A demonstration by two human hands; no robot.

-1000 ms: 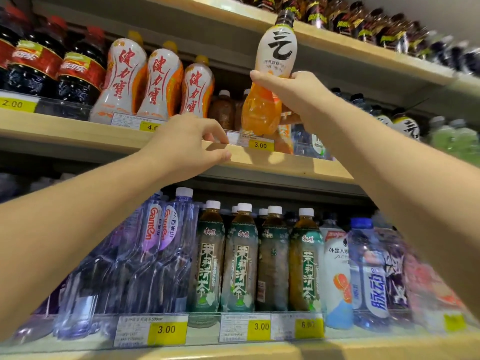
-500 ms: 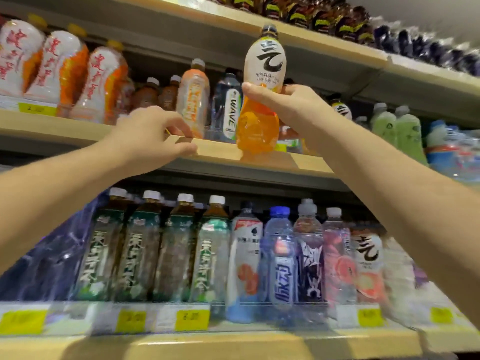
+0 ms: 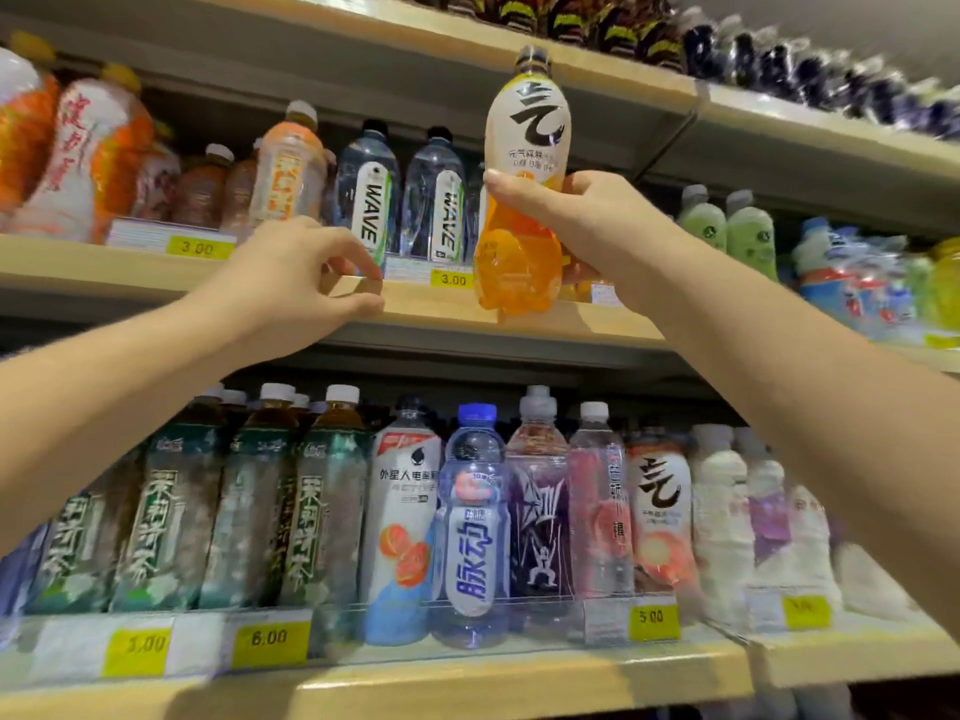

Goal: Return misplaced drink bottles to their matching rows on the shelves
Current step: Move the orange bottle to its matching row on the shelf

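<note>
One cam only, head-worn, wide-angle, facing fwd & tilted up: underside of top shelf shows, middle shelf runs thru centre, lower shelf along the bottom. V. close; left hand & right hand w/ orange bottle fill mid-frame.

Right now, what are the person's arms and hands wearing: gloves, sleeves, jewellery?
Nothing that shows. The left hand and right hand are bare, with no gloves or rings in view. Both forearms are uncovered to the picture's edge: no sleeve, watch or bracelet visible.
</note>
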